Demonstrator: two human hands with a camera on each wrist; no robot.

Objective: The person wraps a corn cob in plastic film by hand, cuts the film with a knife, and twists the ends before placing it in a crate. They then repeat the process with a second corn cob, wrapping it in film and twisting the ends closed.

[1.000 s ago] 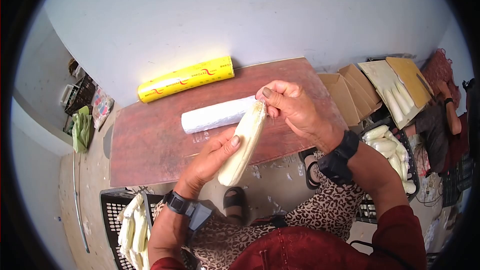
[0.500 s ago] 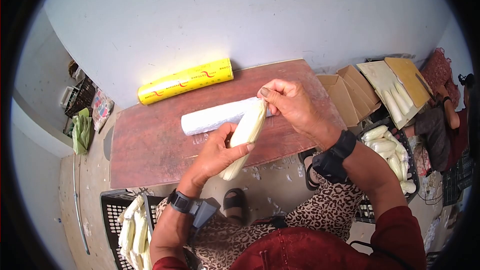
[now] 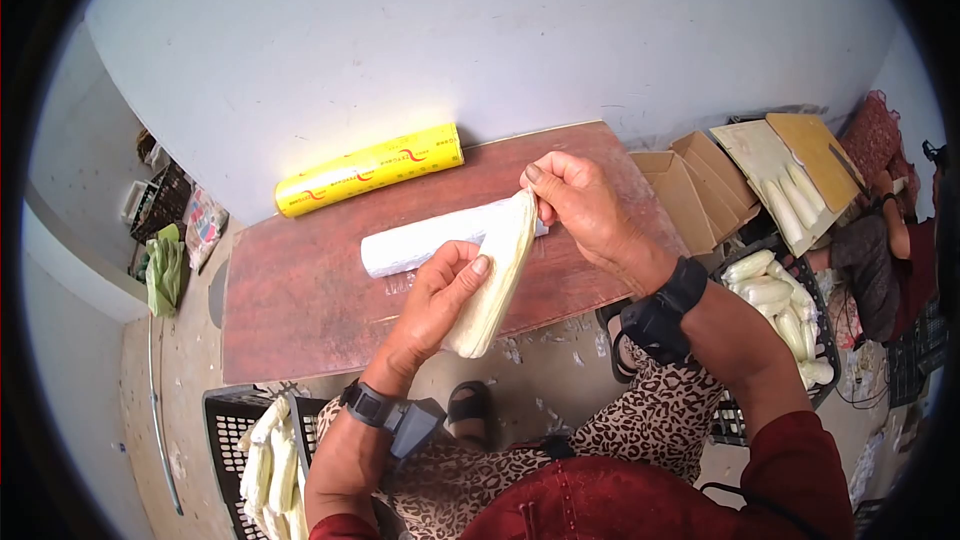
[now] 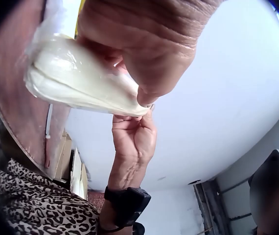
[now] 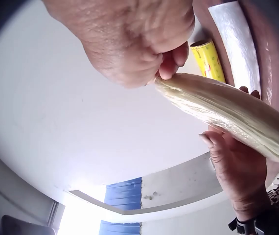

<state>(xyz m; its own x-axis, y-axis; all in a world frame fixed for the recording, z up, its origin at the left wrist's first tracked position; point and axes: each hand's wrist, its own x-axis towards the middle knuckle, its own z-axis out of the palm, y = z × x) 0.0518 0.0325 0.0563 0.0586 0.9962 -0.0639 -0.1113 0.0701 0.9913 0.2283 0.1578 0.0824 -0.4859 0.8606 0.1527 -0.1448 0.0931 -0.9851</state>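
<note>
An ear of corn in its pale husk [image 3: 505, 275], with shiny clear film over it, slants above the table's front edge. My left hand [image 3: 440, 290] grips it around the middle, thumb on the near side. At its upper, narrow end my right hand [image 3: 585, 208] pinches the tip between thumb and fingers. In the right wrist view the film looks gathered at that pinched tip, while my left hand [image 5: 240, 169] supports the ear from the other side. Behind the ear lies a white roll of film [image 3: 415, 242], partly hidden by it.
A yellow printed roll [image 3: 370, 170] lies at the back of the reddish table [image 3: 290, 315], along the wall. Crates holding pale ears stand at left [image 3: 225, 430] and right [image 3: 825, 330]. Open cardboard boxes [image 3: 685, 185] sit right of the table, near another person's arm [image 3: 898, 225].
The ear has turned in my left hand, whose thumb has shifted along it, and its lower end has swung slightly right. The right hand keeps pinching the tip.
</note>
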